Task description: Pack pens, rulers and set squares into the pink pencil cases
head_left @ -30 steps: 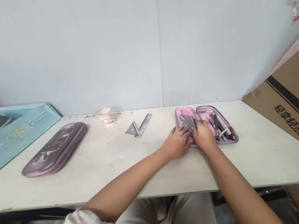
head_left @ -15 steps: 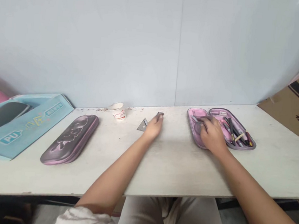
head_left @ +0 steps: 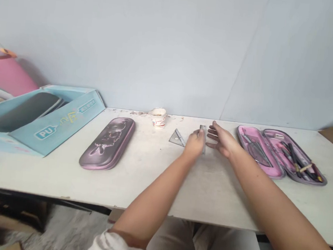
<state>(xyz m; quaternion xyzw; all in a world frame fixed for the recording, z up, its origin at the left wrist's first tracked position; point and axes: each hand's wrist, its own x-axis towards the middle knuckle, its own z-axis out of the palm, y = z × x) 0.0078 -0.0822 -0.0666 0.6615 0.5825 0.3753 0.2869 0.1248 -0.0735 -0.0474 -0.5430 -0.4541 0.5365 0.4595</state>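
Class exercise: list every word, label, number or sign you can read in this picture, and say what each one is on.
"PU": white letters on the blue label of the blue box.
Coloured lettering beside it and the small print further along the box: too blurred to read.
Red print on the paper cup: too small to read.
Marks on the ruler: too small to read.
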